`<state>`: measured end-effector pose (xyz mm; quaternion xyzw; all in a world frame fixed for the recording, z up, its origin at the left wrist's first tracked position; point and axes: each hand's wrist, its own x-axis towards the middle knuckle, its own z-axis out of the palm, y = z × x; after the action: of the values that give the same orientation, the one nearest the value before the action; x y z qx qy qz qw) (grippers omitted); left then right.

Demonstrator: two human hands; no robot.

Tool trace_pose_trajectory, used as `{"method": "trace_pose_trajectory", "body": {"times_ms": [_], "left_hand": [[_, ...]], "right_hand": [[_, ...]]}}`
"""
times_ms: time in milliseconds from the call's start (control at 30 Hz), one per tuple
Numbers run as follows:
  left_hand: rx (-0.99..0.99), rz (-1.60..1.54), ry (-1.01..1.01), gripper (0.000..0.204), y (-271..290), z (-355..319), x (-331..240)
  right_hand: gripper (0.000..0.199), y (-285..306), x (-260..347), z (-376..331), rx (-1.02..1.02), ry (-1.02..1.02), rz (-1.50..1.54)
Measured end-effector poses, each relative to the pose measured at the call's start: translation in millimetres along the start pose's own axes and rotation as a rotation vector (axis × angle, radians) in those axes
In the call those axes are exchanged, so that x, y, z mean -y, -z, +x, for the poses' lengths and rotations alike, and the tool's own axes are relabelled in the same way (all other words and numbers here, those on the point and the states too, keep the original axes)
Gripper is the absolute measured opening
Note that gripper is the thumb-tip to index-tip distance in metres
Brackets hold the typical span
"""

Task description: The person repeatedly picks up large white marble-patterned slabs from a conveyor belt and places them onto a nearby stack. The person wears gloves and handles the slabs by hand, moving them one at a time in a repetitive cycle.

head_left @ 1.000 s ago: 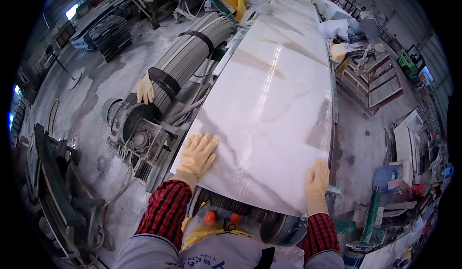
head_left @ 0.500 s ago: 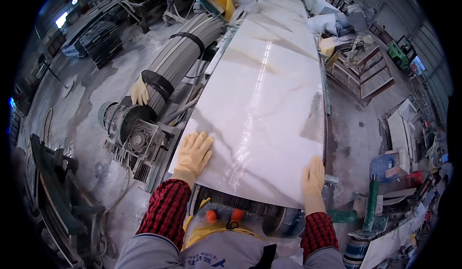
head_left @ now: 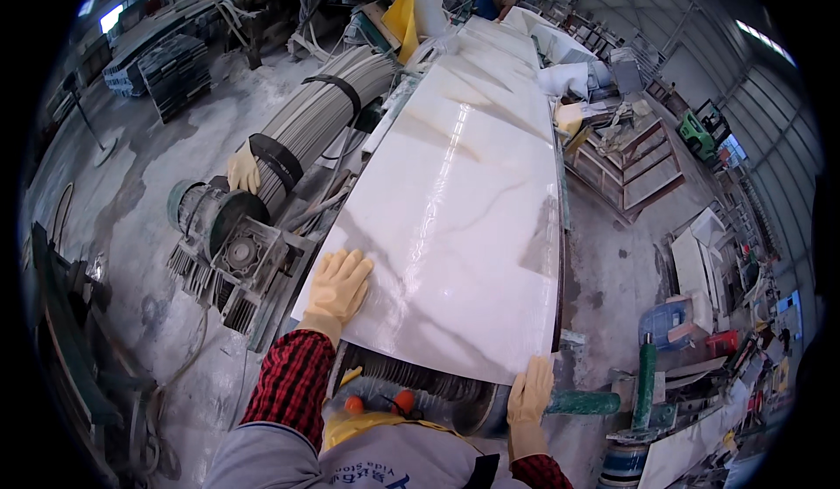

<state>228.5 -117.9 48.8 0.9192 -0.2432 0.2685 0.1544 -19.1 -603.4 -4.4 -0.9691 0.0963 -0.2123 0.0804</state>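
A long glossy white slab with grey-brown veins (head_left: 437,227) stretches away from me over a machine bed. My left hand (head_left: 338,286), in a cream rubber glove, lies flat on its near left part, fingers spread a little. At the near right corner is my right hand (head_left: 530,393), gloved the same way. Its fingers are stretched out and meet the slab's edge; whether they press on it I cannot tell. Below the near edge shows a dark ribbed roller bed (head_left: 420,375). Neither hand grips anything.
To the left stands a dusty motor with a gearbox (head_left: 232,227), beside a strapped bundle of grey strips (head_left: 324,113) with a spare glove (head_left: 244,170) on it. Right of the slab are a rusty metal frame (head_left: 626,170), a green post (head_left: 646,384) and a blue crate (head_left: 665,324).
My right hand has slid back toward me along the slab's right edge to the near corner. The left hand stays flat on the slab. The whole view has shifted slightly.
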Motion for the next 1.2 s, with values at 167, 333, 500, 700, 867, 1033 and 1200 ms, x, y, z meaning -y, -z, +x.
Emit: {"method": "trace_pose_trajectory", "body": {"times_ms": [167, 333, 500, 700, 867, 1033, 1200], "left_hand": [[-0.007, 0.097, 0.141, 0.044, -3, -4, -1], [0.08, 0.219, 0.187, 0.05, -11, -7, 2], [0.035, 0.186, 0.105, 0.049, -14, 4, 13], [0.042, 0.16, 0.09, 0.053, -15, 7, 17], [0.075, 0.191, 0.087, 0.053, -13, 4, 17], [0.088, 0.168, 0.083, 0.051, -12, 4, 16], [0.089, 0.16, 0.082, 0.051, -8, 3, 16]], "right_hand": [[0.05, -4, 0, -2, -0.06, -0.006, 0.009], [0.047, 0, 1, -2, -0.105, 0.055, 0.009], [0.041, 10, 11, 21, -0.072, 0.073, 0.046], [0.05, -11, 15, 79, -0.105, 0.082, -0.039], [0.043, -32, 13, 117, -0.191, 0.115, -0.06], [0.051, -25, 12, 124, -0.071, 0.056, 0.058], [0.052, -28, 11, 121, -0.087, 0.095, 0.024]]}}
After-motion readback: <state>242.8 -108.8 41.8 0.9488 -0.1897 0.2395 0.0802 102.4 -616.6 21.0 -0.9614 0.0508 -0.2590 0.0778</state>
